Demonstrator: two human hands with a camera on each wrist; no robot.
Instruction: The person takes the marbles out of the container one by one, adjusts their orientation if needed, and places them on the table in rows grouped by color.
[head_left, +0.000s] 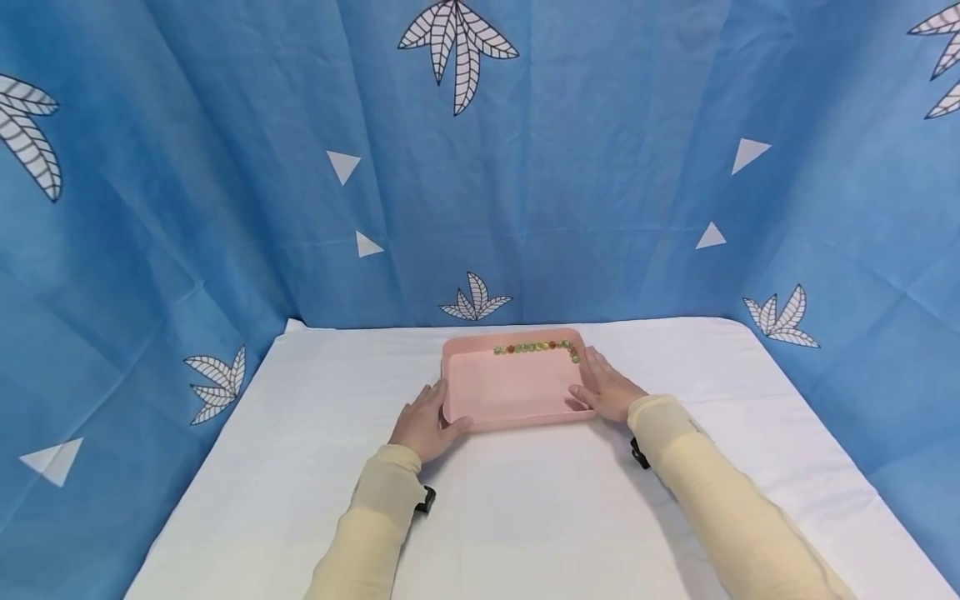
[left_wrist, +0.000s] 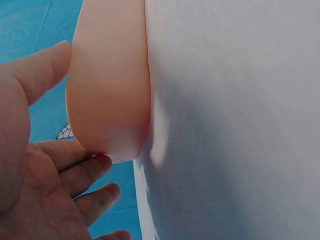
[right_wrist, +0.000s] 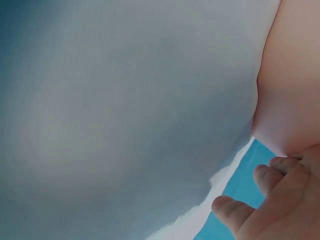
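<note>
A shallow pink tray (head_left: 510, 387) sits toward the far side of the white table. Along its back edge and into the back right corner runs a line of several small green, yellow and reddish beads or marbles (head_left: 531, 347); which kind is too small to tell. My left hand (head_left: 426, 423) holds the tray's front left corner, the thumb at the front rim and the fingers along the left side. On the right side, my right hand (head_left: 609, 390) grips the wall, with its thumb over the rim and its fingers outside. Both wrist views show fingers at the tray's outer wall (left_wrist: 107, 85).
White cloth covers the table (head_left: 525, 517). A blue curtain (head_left: 615, 167) with leaf and triangle prints hangs behind the table and along both sides, close beyond the tray. Dark straps (head_left: 425, 500) are on both wrists.
</note>
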